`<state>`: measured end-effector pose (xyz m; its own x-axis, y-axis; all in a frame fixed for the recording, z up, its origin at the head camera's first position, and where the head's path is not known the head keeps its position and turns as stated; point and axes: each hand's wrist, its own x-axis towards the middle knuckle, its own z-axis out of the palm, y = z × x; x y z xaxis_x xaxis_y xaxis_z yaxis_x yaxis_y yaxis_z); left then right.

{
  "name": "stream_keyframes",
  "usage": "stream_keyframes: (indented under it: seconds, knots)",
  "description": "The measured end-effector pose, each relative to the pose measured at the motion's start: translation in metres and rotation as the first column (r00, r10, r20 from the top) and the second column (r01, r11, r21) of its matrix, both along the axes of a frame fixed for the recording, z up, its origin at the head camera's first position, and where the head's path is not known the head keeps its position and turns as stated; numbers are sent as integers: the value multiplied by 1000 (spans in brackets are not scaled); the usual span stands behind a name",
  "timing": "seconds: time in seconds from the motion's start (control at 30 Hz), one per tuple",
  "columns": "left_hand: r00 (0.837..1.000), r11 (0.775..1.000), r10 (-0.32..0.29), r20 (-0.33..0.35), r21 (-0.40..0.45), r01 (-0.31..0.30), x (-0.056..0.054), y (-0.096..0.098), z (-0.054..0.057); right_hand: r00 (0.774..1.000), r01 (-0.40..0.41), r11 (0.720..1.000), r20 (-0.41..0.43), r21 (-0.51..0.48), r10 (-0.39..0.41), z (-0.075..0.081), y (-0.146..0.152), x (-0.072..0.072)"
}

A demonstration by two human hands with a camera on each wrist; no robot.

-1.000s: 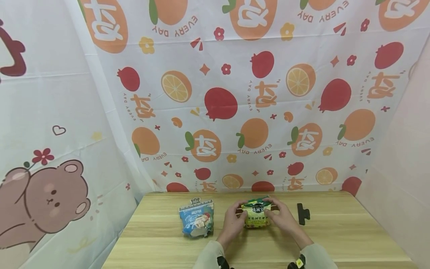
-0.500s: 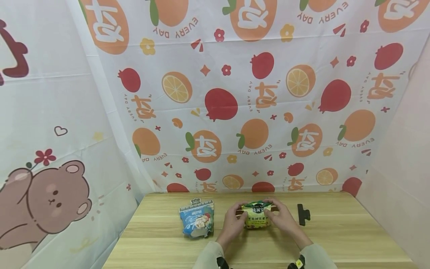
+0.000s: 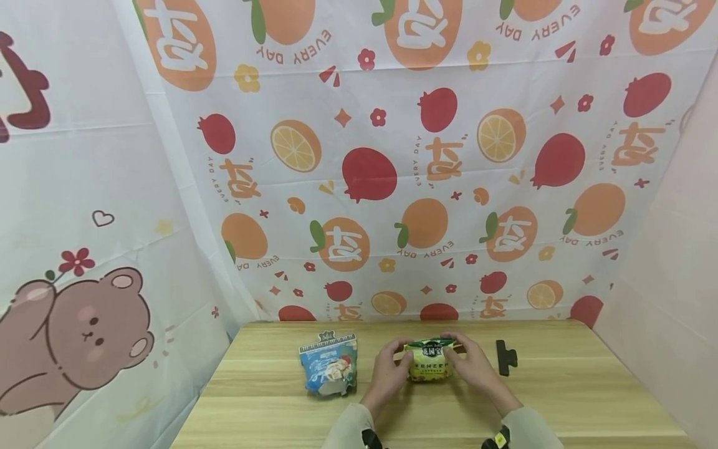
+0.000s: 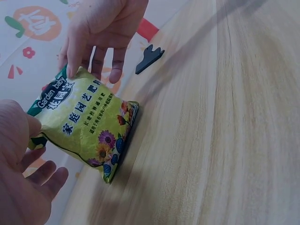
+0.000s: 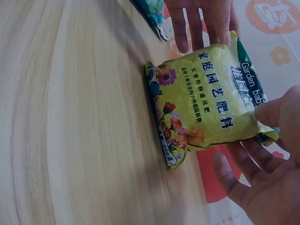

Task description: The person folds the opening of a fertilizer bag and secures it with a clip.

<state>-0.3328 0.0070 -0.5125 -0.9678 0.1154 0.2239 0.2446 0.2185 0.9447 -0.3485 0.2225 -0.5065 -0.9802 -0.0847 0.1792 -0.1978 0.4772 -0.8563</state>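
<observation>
**Two-handed pinch on a yellow-green pouch (image 3: 429, 369), very fruity room**

So my head feed gives me a pale wood-grain table (image 3: 263, 411), its far edge up against a white curtain (image 3: 314, 93) printed with oranges and red fruit, the "EVERY DAY" lettering upside down. On the left there's a white cloth (image 3: 140, 174) with a brown bear (image 3: 95, 330); on the right, something plain and pale (image 3: 662, 280), wall or sheet, can't tell.

The pouch is on the table between the left hand (image 3: 389, 371) and the right hand (image 3: 473, 365). Each pinches an upper corner, thumb in front, fingers behind, gap only as wide as the packet. A blue bag (image 3: 331, 369) sits off to the left, and a black clip (image 3: 502, 358) lies near the right hand.

The wrist cams split those two: left one gets the clip, right one just a teal corner of the bag. Both make "Garden baby" and the printed flowers (image 4: 105, 145) clear, where my head feed makes them tiny, and the pouch's bottom edge looks down on the wood.
</observation>
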Motion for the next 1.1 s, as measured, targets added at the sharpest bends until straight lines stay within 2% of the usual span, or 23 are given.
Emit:
stream_keyframes:
  seconds: [0.33, 0.63, 0.77, 0.93, 1.1]
  knots:
    - [999, 997, 25, -36, -68, -27, -3, 2, -3, 1000, -5, 1000, 16, -8, 5, -3, 1, -1]
    - [998, 992, 13, -56, -121, -20, -4, 5, -2, 999, -14, 1000, 51, -7, 15, -3, 2, 1]
    - [992, 987, -4, -124, -161, -17, -5, 5, -1, 999, 0, 1000, 49, 11, 0, -2, 2, 2]
    - [967, 965, 10, -253, -252, -76, -7, 7, -1, 1000, 23, 998, -15, 56, -22, 0, 0, 1]
    - [920, 919, -7, -392, -366, -149, -9, 10, -1, 994, 47, 989, -107, 138, -32, 2, -2, 2]
